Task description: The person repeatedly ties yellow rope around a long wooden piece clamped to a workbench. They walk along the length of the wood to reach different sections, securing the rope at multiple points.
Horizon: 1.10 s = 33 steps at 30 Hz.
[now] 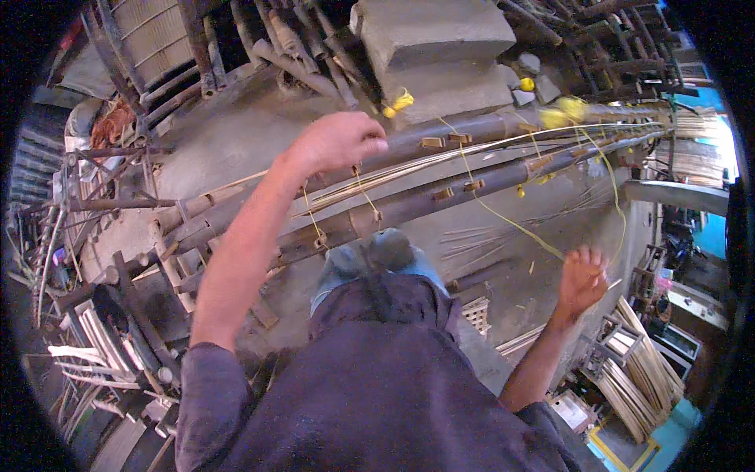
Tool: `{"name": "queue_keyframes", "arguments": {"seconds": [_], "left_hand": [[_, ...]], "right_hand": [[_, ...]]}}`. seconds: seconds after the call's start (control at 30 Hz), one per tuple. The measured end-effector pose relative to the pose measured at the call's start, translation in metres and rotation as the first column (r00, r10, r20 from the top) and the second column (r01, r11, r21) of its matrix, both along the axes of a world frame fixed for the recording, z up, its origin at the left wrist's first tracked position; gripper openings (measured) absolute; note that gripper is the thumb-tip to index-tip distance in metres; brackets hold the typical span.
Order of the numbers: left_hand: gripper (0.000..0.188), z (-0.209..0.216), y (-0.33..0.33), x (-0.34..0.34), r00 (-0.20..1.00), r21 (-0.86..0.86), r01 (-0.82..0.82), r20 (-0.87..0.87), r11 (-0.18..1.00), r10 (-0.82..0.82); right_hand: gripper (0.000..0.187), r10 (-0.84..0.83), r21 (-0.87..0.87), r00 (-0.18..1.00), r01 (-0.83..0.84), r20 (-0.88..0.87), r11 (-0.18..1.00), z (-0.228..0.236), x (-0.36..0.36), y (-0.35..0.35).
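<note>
My right hand (583, 279) is closed with its fingers curled around a thin yellow cord (523, 230), at the right. One stretch of that cord runs from the hand to the long poles, and another loops up toward a blurred yellow bundle (565, 113). My left hand (342, 141) hovers over the far pole (409, 141) with its fingers bent; whatever they may hold is hidden. Long thin pale strips (409, 167) lie between the far pole and the near pole (409, 206). Small wooden pegs (474, 186) and cord ties sit along both poles.
A stepped concrete block (440, 47) stands beyond the poles, with a yellow cord bundle (403, 102) by its base. Bamboo poles (303, 67) are stacked at the back. Cut wood (102, 346) is piled lower left, and bundled slats (629, 393) lie lower right.
</note>
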<state>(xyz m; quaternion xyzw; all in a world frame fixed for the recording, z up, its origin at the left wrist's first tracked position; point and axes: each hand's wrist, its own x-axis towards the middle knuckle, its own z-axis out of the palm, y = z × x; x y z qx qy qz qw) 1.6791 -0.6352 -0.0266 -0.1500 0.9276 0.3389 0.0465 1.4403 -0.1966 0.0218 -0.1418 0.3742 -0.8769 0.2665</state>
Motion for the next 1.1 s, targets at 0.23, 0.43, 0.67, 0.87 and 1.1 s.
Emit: {"name": "queue_keyframes", "arguments": {"seconds": [0.23, 0.43, 0.67, 0.87, 1.1], "left_hand": [[0.015, 0.017, 0.034, -0.044, 0.9, -0.435, 0.429, 0.134, 0.792, -0.414], [0.041, 0.085, -0.003, -0.032, 0.833, -0.107, -0.433, -0.428, 0.895, 0.352], [0.022, 0.039, 0.046, 0.045, 0.849, -0.094, -0.519, 0.061, 0.85, 0.525], [0.028, -0.048, 0.114, 0.082, 0.784, 0.23, -0.522, -0.251, 0.822, 0.568], [0.032, -0.056, 0.101, 0.053, 0.854, -0.02, -0.515, 0.072, 0.857, 0.515]], "right_hand": [[0.042, 0.071, 0.507, 0.769, -0.484, 0.635, 0.713, -0.162, 0.021, 0.106], [0.056, 0.932, 0.899, 0.361, -0.415, 0.02, 0.141, -0.14, 0.112, -0.036], [0.018, 0.891, 0.713, 0.369, -0.548, -0.264, 0.438, -0.128, 0.164, -0.172], [0.008, 0.363, 0.577, -0.511, -0.357, -0.779, 0.735, 0.067, 0.155, -0.324], [0.063, 0.939, 0.829, -0.06, 0.453, -0.339, 0.329, -0.07, 0.141, -0.415]]}}
